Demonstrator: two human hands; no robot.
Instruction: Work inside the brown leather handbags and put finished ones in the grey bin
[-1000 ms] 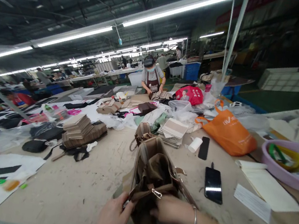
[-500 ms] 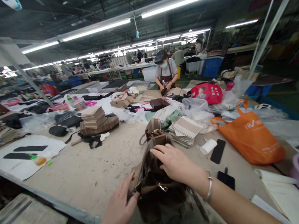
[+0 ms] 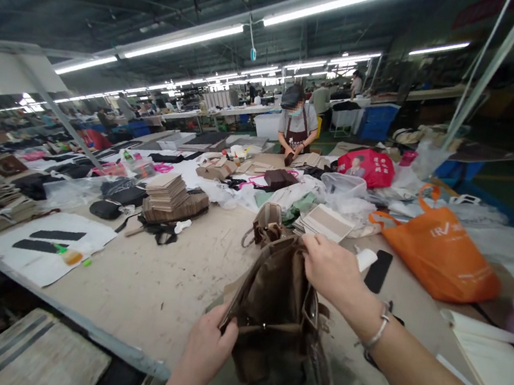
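Spread over the bag (image 3: 277, 293) half a second ago, the right hand (image 3: 330, 266) now has its fingers closed on the far right rim, and the mouth gapes wider. From here I see the left hand (image 3: 209, 341) pinching the left rim. The bag sits on the table (image 3: 176, 271); uneven pulling could, I judge, tip it against the small bag (image 3: 267, 223) just beyond.

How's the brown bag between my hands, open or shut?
Open: the bag gapes, its inside showing between your left hand and right hand, both on its rim.
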